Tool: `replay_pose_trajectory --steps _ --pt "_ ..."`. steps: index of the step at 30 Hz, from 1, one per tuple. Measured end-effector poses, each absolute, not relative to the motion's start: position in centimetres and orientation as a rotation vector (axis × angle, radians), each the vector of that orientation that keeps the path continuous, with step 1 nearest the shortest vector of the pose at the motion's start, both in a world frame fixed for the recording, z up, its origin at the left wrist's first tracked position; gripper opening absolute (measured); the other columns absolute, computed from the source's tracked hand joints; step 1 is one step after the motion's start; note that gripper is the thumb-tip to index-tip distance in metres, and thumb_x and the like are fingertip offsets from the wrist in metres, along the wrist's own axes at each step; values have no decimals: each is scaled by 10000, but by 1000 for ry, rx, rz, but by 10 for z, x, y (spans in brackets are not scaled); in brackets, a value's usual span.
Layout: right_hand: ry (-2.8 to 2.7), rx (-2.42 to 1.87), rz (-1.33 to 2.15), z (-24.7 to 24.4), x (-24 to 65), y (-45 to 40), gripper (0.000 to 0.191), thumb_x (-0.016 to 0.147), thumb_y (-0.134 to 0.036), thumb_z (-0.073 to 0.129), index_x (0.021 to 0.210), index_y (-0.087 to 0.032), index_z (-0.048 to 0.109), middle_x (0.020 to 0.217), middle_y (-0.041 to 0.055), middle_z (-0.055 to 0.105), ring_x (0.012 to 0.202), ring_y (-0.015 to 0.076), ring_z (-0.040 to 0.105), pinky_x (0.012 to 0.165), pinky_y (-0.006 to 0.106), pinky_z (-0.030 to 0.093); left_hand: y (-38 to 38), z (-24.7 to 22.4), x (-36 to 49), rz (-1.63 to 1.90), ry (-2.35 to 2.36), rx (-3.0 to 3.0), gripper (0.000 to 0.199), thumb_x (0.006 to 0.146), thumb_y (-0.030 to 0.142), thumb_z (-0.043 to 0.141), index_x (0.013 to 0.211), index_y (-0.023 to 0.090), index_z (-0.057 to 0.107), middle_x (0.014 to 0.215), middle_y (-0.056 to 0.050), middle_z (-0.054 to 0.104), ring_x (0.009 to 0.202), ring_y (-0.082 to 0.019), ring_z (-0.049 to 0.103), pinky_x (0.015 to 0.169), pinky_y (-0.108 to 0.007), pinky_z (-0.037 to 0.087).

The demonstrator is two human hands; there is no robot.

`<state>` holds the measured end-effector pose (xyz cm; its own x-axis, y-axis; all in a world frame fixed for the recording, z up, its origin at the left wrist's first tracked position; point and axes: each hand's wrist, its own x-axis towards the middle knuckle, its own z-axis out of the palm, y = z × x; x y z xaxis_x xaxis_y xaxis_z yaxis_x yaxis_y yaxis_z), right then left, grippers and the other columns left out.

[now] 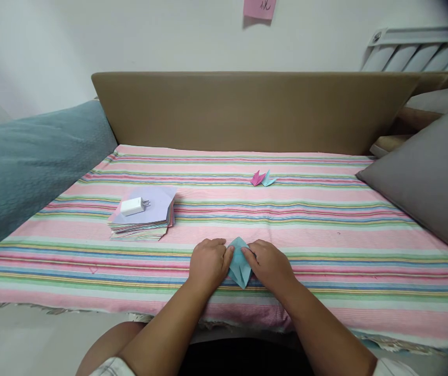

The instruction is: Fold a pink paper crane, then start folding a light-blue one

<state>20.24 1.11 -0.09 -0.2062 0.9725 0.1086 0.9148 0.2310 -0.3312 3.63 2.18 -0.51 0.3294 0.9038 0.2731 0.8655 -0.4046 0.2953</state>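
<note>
A light blue folded origami paper (240,269), shaped like a narrow diamond with a slit toward its near point, lies on the striped cloth in front of me. My left hand (207,262) grips its left edge, thumb along the side and fingers curled. From the right, my right hand (271,263) holds the same paper, its thumb pressed on the upper face. The fingers beneath the paper are partly hidden. Farther back sit two small folded paper pieces, one magenta (257,179) and one light blue (268,179), side by side.
At left, a stack of coloured paper (161,201) carries a white plug charger (132,206). The striped cloth (318,209) covers the surface. A teal cushion (36,156) borders the left, a grey pillow (431,177) the right, and a brown backboard (247,112) the rear.
</note>
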Motion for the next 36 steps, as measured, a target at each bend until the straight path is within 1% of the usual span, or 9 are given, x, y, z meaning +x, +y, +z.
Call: replay_pose_trajectory --steps 11,13,17,22,25,28,30,33,36 --pt "-2195 -1725 309 0 201 9 413 946 -363 290 704 -197 580 765 38 613 755 159 543 624 259 317 21 1 38 537 1687 2490 406 914 327 364 745 193 708 1007 -64 696 886 -214 625 842 -368 447" --pt "-2176 -1728 361 1 202 9 370 938 -352 310 753 -200 592 791 38 624 766 161 549 617 253 318 21 1 38 534 1686 2499 393 909 317 371 744 193 705 991 -63 700 867 -211 625 831 -366 450" --pt "-2098 -1718 554 4 206 9 249 897 -332 386 958 -230 604 872 23 652 810 169 574 625 245 340 21 0 37 527 1693 2518 349 886 324 417 720 193 694 985 -48 700 838 -203 619 801 -354 456" --pt "-1968 -1659 814 8 217 9 298 842 -319 440 1103 -250 565 935 20 674 806 181 602 645 255 389 21 -3 37 517 1688 2528 346 880 327 426 701 191 688 986 -49 699 823 -218 617 777 -370 458" --pt "-1911 -1561 927 8 224 9 307 863 -275 347 1053 -251 586 947 15 673 835 176 603 687 265 414 21 -3 37 505 1683 2540 344 877 326 430 696 186 688 992 -53 697 824 -232 620 776 -384 459" --pt "-1860 -1523 1007 9 227 10 299 853 -245 311 939 -245 598 860 -3 670 770 161 602 660 261 418 21 -2 37 528 1664 2533 338 873 321 438 692 185 690 994 -64 695 833 -238 623 780 -393 460" --pt "-1844 -1543 1003 10 226 10 256 850 -281 335 881 -239 586 795 -14 655 711 154 589 622 253 409 21 0 37 534 1659 2530 331 868 320 448 686 187 690 995 -66 694 835 -237 624 781 -391 462" --pt "-1854 -1618 890 9 220 9 196 817 -378 434 815 -229 561 721 -22 621 642 146 555 566 239 376 21 1 37 503 1668 2541 326 868 323 454 683 193 690 1001 -57 694 847 -230 624 787 -378 464" --pt "-1885 -1733 670 7 212 10 155 779 -363 484 739 -223 535 665 -26 590 596 136 518 529 234 317 21 2 37 487 1669 2561 325 870 324 457 686 189 688 992 -55 696 851 -227 626 791 -371 464"
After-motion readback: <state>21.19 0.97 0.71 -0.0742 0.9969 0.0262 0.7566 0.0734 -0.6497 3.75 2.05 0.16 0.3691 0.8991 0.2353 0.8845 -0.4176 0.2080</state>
